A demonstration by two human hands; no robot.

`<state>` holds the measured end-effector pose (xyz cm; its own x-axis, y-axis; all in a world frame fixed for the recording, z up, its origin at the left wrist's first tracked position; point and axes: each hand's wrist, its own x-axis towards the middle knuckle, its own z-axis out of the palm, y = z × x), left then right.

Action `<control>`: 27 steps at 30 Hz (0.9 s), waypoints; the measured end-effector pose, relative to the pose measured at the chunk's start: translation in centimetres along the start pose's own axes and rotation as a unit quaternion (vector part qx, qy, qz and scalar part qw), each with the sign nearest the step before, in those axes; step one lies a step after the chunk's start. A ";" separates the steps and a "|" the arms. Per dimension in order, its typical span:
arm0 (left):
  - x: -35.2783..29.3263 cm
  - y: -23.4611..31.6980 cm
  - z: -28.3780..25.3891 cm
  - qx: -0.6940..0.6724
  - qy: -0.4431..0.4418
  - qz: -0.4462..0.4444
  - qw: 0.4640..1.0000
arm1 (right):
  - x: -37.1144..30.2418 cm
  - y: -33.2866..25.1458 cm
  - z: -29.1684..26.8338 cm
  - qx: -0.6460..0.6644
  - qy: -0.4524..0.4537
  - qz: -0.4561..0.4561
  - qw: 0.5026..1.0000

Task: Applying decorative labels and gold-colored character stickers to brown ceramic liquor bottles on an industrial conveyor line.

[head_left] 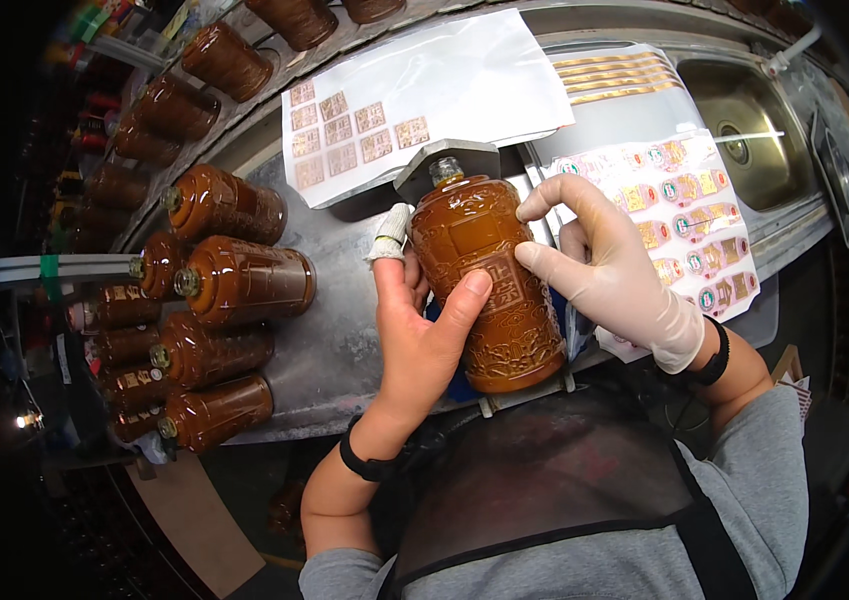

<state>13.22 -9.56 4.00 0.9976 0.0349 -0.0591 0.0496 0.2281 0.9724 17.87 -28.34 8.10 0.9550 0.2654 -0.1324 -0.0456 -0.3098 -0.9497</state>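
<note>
A brown glazed bottle (477, 235) with raised patterns lies tilted in front of me, its neck pointing away. A square embossed sticker (497, 287) sits on its side. My left hand (424, 335) is closed around the bottle's left side, the thumb pressing at the sticker and a white cover on one fingertip. My right hand (609, 260), in a pale thin glove, holds the bottle's right side with bent forefinger and thumb; its other fingers are partly hidden. Beyond the bottle, a white sheet (444, 75) carries several square stickers (339, 130).
Several similar brown bottles (244, 280) lie on the metal table (329, 330) at left, with more on a ledge (289, 85) behind. At right are a sheet of colourful labels (679, 200), gold strips (614, 75) and a metal sink (749, 125).
</note>
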 end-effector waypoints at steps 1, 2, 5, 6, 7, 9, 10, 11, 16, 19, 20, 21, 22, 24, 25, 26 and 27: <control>0.0 0.1 0.0 0.000 0.001 -0.005 1.000 | 0.0 -0.2 0.0 -0.013 0.002 0.001 1.000; 0.0 0.1 0.0 0.000 0.001 -0.005 1.000 | 0.1 -0.3 -0.1 -0.013 0.002 0.001 1.000; -0.1 0.1 -0.2 0.000 0.003 -0.013 1.000 | 0.0 -0.6 -0.2 -0.036 -0.007 0.008 0.999; -0.1 0.0 -0.3 -0.002 0.000 -0.015 1.000 | 0.0 -0.8 -0.3 -0.046 -0.007 0.009 0.999; -0.1 -0.2 -0.5 -0.004 -0.003 -0.016 1.000 | 0.0 -0.9 -0.3 -0.056 -0.008 0.009 0.998; -0.3 -0.1 -0.7 -0.016 -0.010 -0.015 1.000 | -0.1 0.0 0.0 -0.069 -0.001 -0.089 0.994; -0.4 -0.1 -0.7 -0.028 -0.018 -0.015 0.999 | -0.1 0.1 0.1 -0.081 0.008 -0.185 0.979; -0.6 0.1 -0.8 -0.029 -0.018 -0.014 0.999 | -0.3 -0.2 0.2 -0.073 0.006 -0.204 0.976; -1.1 0.0 -1.4 -0.010 -0.050 -0.017 0.999 | -0.4 -0.7 0.9 -0.115 0.031 -0.217 0.969; -1.0 -0.5 -1.3 -0.009 -0.050 -0.001 0.999 | -0.1 -0.3 0.9 -0.101 0.026 -0.206 0.973; -1.0 -0.5 -1.3 -0.010 -0.049 0.000 0.999 | -0.2 -0.5 0.9 -0.081 0.015 -0.195 0.977; -1.1 -0.5 -1.4 -0.010 -0.048 -0.002 0.999 | -0.3 -0.7 0.9 -0.060 0.002 -0.183 0.981; -1.1 -0.5 -1.4 -0.011 -0.047 -0.004 0.999 | -0.3 -1.1 0.9 -0.061 0.001 -0.182 0.981; -1.1 -0.5 -1.5 -0.016 -0.045 -0.008 0.999 | -0.4 -1.9 0.8 -0.040 -0.029 -0.129 0.990; -1.1 -0.5 -1.6 -0.021 -0.043 -0.013 0.999 | -0.4 -1.8 0.9 -0.040 -0.029 -0.129 0.990; -1.1 -0.5 -1.5 -0.021 -0.042 -0.013 0.999 | -0.4 -1.6 0.9 -0.037 -0.020 -0.114 0.993; -1.1 -0.5 -1.5 -0.018 -0.044 -0.009 0.999 | -0.3 -1.6 0.9 -0.035 -0.011 -0.100 0.994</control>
<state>12.04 -8.27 3.29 0.9971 -0.0539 -0.0546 0.0669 0.2635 0.9623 17.35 -27.09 9.35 0.9361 0.3480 0.0512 0.1666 -0.3107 -0.9358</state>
